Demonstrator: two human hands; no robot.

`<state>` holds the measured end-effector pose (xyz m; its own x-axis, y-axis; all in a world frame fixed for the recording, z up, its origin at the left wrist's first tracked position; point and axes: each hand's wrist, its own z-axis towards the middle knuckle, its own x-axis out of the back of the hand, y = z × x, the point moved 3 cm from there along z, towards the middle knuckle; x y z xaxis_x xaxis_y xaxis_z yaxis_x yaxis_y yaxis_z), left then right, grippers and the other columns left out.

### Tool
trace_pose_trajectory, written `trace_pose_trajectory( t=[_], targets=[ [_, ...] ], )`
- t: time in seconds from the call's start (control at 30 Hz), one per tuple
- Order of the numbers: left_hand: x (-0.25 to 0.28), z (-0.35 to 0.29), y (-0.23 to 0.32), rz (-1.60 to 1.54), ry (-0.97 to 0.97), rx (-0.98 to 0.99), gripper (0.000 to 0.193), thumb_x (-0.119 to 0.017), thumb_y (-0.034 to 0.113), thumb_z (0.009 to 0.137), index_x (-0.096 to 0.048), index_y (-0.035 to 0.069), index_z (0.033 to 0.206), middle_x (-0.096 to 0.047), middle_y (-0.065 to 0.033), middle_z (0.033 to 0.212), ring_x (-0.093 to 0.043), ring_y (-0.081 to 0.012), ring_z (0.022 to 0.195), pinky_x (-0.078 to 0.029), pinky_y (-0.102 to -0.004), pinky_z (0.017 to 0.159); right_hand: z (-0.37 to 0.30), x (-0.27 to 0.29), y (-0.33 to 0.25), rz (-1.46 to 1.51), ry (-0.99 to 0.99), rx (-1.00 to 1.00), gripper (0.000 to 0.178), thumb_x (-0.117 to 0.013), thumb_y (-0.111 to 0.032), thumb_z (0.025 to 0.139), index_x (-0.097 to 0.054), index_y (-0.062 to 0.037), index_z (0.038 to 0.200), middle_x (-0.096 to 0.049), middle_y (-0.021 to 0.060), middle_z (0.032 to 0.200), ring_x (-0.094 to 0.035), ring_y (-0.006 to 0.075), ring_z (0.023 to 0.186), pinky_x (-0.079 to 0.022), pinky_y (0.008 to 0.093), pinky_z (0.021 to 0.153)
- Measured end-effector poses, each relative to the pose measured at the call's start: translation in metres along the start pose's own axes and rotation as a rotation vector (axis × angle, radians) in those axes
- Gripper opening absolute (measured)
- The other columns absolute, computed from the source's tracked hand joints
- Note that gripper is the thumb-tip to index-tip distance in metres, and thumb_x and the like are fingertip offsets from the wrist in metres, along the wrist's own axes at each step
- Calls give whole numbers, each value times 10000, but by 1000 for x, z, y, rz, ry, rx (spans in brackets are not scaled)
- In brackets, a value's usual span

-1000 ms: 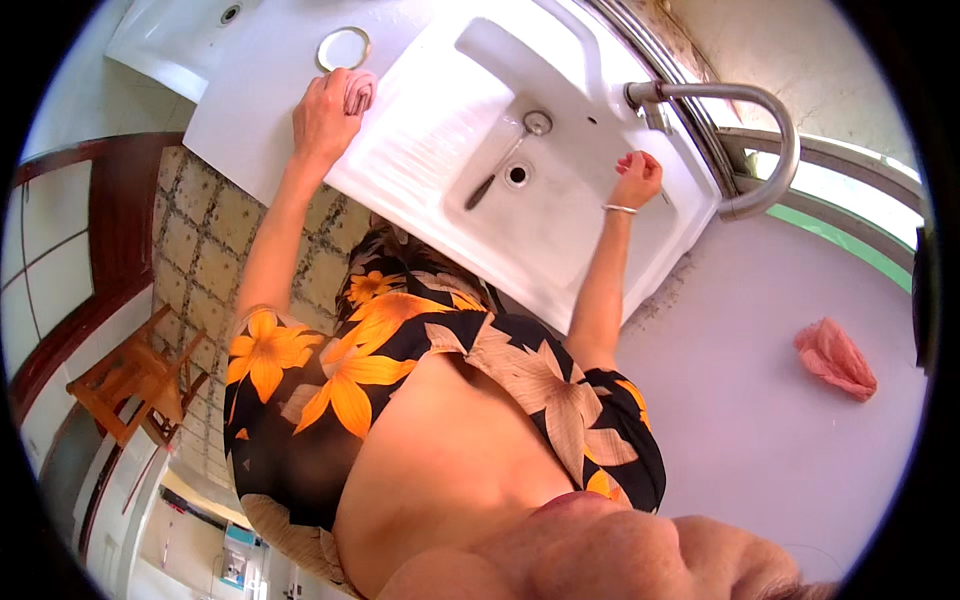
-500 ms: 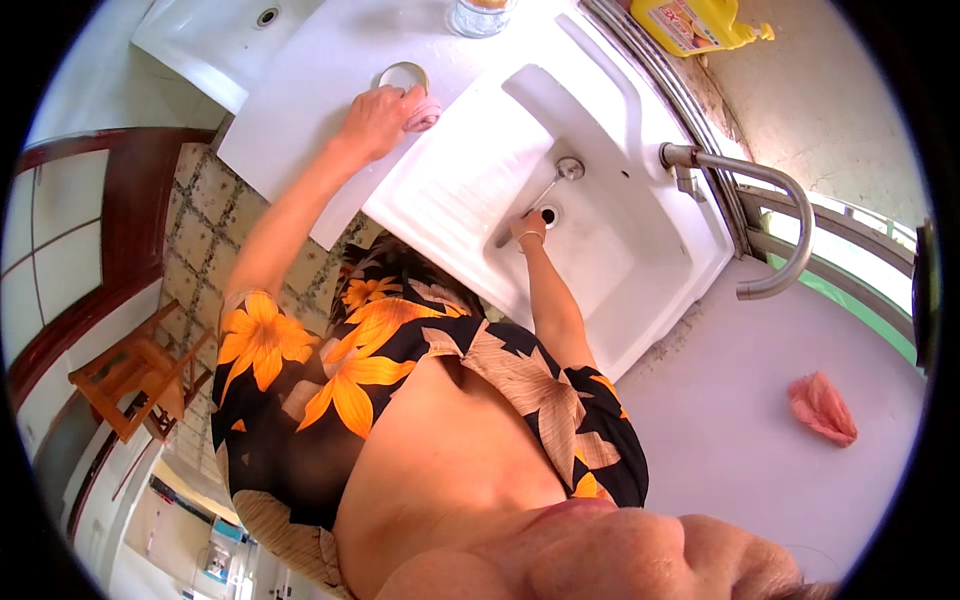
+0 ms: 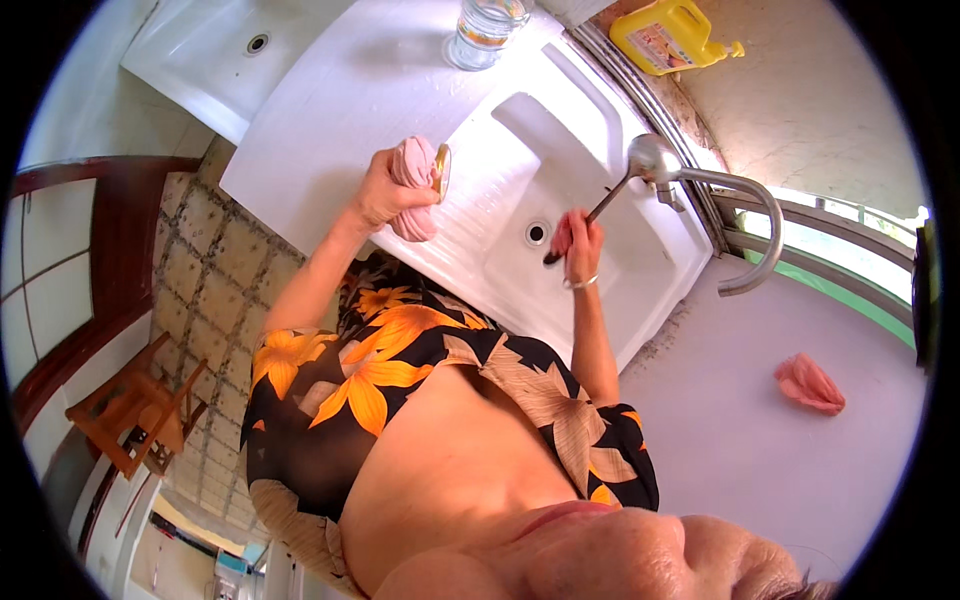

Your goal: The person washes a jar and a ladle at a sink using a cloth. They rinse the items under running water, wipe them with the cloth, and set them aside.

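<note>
My left hand [image 3: 376, 192] is closed round a bunched pink cloth [image 3: 413, 165] above the white counter. A round gold-rimmed lid [image 3: 443, 172] stands on edge against the cloth, apparently in the same grip. Over the sink basin, my right hand [image 3: 583, 248] is closed on the dark handle of a metal ladle [image 3: 652, 156]. The ladle slants up and away, its rounded bowl beside the base of the tap [image 3: 765, 205]. Below and left of this hand lies the sink drain [image 3: 537, 233].
A glass jar [image 3: 485, 35] stands on the far counter. Behind the sink is a yellow pump jug [image 3: 665, 37]. A crumpled pink cloth [image 3: 810, 384] lies on the right-hand counter. A second white sink [image 3: 200, 60] is at upper left, a wooden chair [image 3: 135, 400] at lower left.
My right hand has lifted the ladle out of the basin toward the tap. My left hand has raised the pink cloth, and the lid, earlier flat on the counter, is now up beside it.
</note>
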<state>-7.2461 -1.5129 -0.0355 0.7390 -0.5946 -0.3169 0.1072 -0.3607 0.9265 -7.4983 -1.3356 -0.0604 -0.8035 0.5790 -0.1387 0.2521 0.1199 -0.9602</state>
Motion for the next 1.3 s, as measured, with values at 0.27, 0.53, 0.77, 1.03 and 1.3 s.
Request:
trace_pose_trajectory(
  t=[0.27, 0.53, 0.77, 1.03, 1.3],
  targets=[
    [30, -49, 13, -102, -37, 72, 275, -700, -27, 607, -580, 15, 850, -589, -27, 792, -568, -109, 709, -486, -264, 657, 57, -190, -164, -909, -25, 927, 205, -644, -99, 803, -657, -53, 1002, -629, 104, 943, -608, 224, 609, -493, 324, 559],
    [78, -119, 30, -192, 161, 17, 275, -751, -9, 635, -580, 11, 849, -594, -49, 804, -590, -130, 700, -502, -277, 647, 106, -258, -136, -1361, -93, 1075, 310, -683, -292, 762, -633, -70, 973, -647, 134, 947, -645, 322, 743, -522, 401, 643],
    [88, -243, 13, -249, 468, -157, 364, -746, 5, 620, -579, 1, 943, -611, -87, 878, -627, -172, 771, -546, -310, 702, 45, -172, -150, -893, -23, 834, 240, -727, -193, 773, -608, 13, 742, -627, 84, 683, -604, 149, 625, -472, 282, 541],
    [78, -482, -115, -405, 1052, -302, 352, -720, 51, 713, -561, -3, 1022, -626, -107, 956, -631, -200, 826, -546, -341, 679, -96, -16, -41, 644, -492, -221, 320, -447, -336, 957, -466, -157, 692, -333, -58, 427, -193, 67, 310, -228, 226, 347],
    [-8, -796, -353, -435, 1807, 310, 396, -709, 113, 692, -578, -52, 1028, -630, -147, 913, -622, -235, 746, -538, -345, 605, -291, -40, 16, 1120, -812, -594, 239, -478, -217, 920, -540, 13, 900, -559, 24, 645, -333, 39, 301, -282, 183, 347]
  ],
)
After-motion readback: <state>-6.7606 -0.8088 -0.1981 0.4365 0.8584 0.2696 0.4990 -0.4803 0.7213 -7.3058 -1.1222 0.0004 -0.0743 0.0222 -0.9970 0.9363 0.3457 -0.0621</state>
